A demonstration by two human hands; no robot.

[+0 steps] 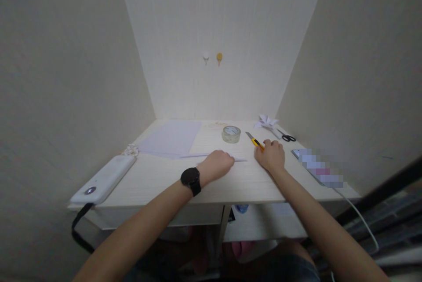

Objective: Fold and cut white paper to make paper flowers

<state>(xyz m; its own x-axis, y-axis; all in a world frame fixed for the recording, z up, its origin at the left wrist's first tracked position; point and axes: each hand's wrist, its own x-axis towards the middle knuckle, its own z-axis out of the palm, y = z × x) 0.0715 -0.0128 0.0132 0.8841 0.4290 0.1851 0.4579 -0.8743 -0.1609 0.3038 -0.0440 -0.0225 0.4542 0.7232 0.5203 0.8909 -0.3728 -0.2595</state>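
Left hand (216, 165): loosely curled, pressing near edge of white paper sheet (211, 143), gripping nothing.
Right hand (271, 155): fingers over utility knife (255, 141) handle; grasp unclear, knife flat on desk (158, 178).
Progress: sheet looks uncut, cutting probably not begun.
Far: tape roll (231, 134), scissors (287, 137) untouched.

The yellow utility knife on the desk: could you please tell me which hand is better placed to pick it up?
Right, probably. The right hand rests at the handle end of the utility knife, while the left hand lies on the paper, farther from the knife.
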